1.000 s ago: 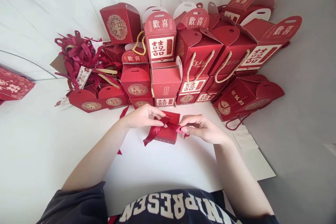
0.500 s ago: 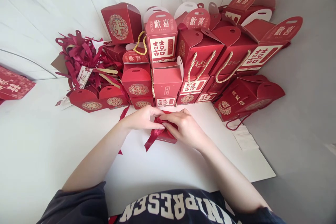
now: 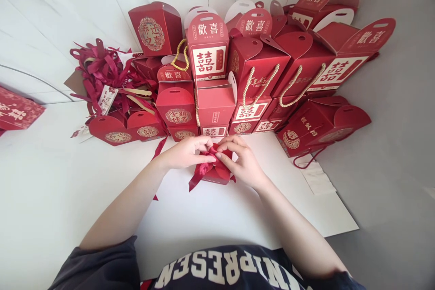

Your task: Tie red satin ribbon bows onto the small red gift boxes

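Near the worktop's [image 3: 204, 222] back edge, right up against the stacked boxes [image 3: 209, 59], sits a little red box [image 3: 217, 176], and yeah, my left hand [image 3: 190, 152] and right hand [image 3: 243, 161] are both pinching the ribbon [image 3: 197, 179] on top

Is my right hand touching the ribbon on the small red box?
Touching. In the head view, the right hand has its thumb against the ribbon.

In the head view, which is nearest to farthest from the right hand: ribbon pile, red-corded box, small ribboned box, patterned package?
1. Small ribboned box: at the right hand's fingertips.
2. Red-corded box: off to the right.
3. Ribbon pile: back left.
4. Patterned package: far left edge.
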`<state>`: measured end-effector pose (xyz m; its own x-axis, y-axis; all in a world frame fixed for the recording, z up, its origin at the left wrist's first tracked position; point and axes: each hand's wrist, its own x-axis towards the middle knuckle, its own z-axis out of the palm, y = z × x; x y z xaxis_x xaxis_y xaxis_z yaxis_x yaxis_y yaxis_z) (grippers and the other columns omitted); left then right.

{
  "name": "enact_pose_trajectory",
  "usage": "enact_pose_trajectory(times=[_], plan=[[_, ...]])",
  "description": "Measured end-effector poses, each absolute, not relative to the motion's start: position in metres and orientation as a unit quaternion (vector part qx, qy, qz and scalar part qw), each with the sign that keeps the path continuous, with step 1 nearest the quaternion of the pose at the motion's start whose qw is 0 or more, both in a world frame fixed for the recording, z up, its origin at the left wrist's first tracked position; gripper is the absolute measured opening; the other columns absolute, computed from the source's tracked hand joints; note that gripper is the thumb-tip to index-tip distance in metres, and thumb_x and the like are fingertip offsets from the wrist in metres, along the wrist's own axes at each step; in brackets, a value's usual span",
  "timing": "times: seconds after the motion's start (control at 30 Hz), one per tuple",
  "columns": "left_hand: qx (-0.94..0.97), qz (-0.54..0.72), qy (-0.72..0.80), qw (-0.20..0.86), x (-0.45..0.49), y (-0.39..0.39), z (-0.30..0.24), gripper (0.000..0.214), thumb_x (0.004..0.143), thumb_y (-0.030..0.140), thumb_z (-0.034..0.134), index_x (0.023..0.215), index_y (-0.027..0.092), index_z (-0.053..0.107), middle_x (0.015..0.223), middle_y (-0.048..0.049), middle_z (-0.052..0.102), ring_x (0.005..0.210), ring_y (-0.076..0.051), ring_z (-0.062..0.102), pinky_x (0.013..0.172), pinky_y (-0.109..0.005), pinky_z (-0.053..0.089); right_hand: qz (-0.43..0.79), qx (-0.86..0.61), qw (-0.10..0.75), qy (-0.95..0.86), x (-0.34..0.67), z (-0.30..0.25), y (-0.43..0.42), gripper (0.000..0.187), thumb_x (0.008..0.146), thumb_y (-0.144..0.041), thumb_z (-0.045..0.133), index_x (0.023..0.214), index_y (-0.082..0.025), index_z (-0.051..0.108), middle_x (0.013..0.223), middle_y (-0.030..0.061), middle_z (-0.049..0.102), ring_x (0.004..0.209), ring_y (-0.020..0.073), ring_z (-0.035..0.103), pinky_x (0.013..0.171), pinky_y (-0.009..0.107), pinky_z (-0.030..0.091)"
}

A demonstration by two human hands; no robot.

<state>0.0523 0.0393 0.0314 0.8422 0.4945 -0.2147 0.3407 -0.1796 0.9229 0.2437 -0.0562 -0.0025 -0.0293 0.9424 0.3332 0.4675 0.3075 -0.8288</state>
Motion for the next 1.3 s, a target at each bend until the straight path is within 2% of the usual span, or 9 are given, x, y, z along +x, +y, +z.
enact_pose_trajectory(times=[0.13,0.27,0.43,0.6,0.77,0.87,1.03,1.17,1.3], plan=[[0.775,0.064,0.269,0.568,0.053,0.040,0.033,0.025,0.083,0.037,0.067,0.087,0.017,0.052,0.078,0.0011,0.061,0.072,-0.012,0.059,0.068,-0.025,0.044,0.293,-0.518,0.476,-0.647,0.243,-0.001,-0.056,0.014,0.095,-0.030,0.056,0.087,-0.022,0.064,0.097,0.0057,0.063,0.096,0.0203,0.059,0.091,0.035,0.046],[0.788,0.068,0.268,0.550,0.054,0.039,0.034,0.024,0.083,0.036,0.067,0.084,0.018,0.052,0.078,0.0019,0.059,0.072,-0.012,0.056,0.068,-0.024,0.043,0.284,-0.533,0.467,-0.646,0.239,0.002,-0.056,0.017,0.093,-0.037,0.059,0.087,-0.023,0.066,0.100,0.0061,0.066,0.098,0.0216,0.059,0.094,0.038,0.044],[0.769,0.066,0.257,0.582,0.054,0.040,0.034,0.022,0.086,0.037,0.064,0.087,0.017,0.056,0.082,-0.0010,0.062,0.077,-0.014,0.060,0.072,-0.026,0.045,0.294,-0.518,0.488,-0.638,0.239,-0.001,-0.054,0.014,0.093,-0.031,0.059,0.084,-0.022,0.065,0.093,0.0046,0.067,0.092,0.0197,0.060,0.090,0.035,0.045],[0.760,0.068,0.267,0.588,0.053,0.042,0.033,0.025,0.091,0.040,0.058,0.088,0.015,0.058,0.084,-0.0030,0.065,0.079,-0.015,0.062,0.073,-0.026,0.047,0.309,-0.510,0.498,-0.630,0.245,-0.002,-0.058,0.018,0.096,-0.034,0.056,0.085,-0.022,0.063,0.093,0.0052,0.067,0.090,0.0195,0.060,0.087,0.035,0.046],[0.757,0.066,0.253,0.599,0.054,0.041,0.034,0.026,0.094,0.040,0.054,0.082,0.017,0.057,0.075,-0.0012,0.068,0.075,-0.014,0.065,0.075,-0.026,0.049,0.263,-0.521,0.476,-0.658,0.240,-0.003,-0.059,0.015,0.083,-0.033,0.073,0.087,-0.023,0.064,0.088,0.0022,0.068,0.089,0.0208,0.058,0.088,0.037,0.044],[0.742,0.063,0.245,0.621,0.054,0.041,0.034,0.027,0.095,0.039,0.053,0.081,0.016,0.057,0.083,-0.0044,0.072,0.088,-0.019,0.070,0.084,-0.030,0.051,0.249,-0.520,0.490,-0.654,0.239,-0.009,-0.056,0.009,0.086,-0.026,0.070,0.081,-0.023,0.063,0.080,0.0005,0.066,0.082,0.0188,0.058,0.085,0.036,0.046],[0.730,0.070,0.243,0.635,0.054,0.042,0.034,0.030,0.095,0.039,0.054,0.074,0.017,0.054,0.074,-0.0026,0.066,0.094,-0.023,0.071,0.083,-0.031,0.052,0.203,-0.459,0.505,-0.702,0.247,-0.020,-0.052,0.006,0.090,-0.020,0.065,0.085,-0.024,0.064,0.086,0.0010,0.070,0.083,0.0177,0.064,0.100,0.042,0.043],[0.748,0.074,0.262,0.605,0.053,0.043,0.034,0.033,0.093,0.042,0.054,0.072,0.017,0.054,0.073,-0.0028,0.065,0.086,-0.022,0.070,0.077,-0.031,0.050,0.179,-0.388,0.488,-0.761,0.256,-0.022,-0.051,0.010,0.093,-0.015,0.060,0.092,-0.025,0.064,0.099,0.0014,0.075,0.093,0.0161,0.071,0.109,0.044,0.038],[0.775,0.072,0.274,0.564,0.053,0.043,0.034,0.034,0.093,0.042,0.052,0.070,0.017,0.053,0.070,-0.0016,0.061,0.075,-0.018,0.062,0.071,-0.030,0.047,0.162,-0.369,0.468,-0.786,0.262,-0.021,-0.050,0.013,0.093,-0.013,0.060,0.095,-0.025,0.065,0.100,0.0004,0.077,0.092,0.0136,0.072,0.112,0.042,0.037]])
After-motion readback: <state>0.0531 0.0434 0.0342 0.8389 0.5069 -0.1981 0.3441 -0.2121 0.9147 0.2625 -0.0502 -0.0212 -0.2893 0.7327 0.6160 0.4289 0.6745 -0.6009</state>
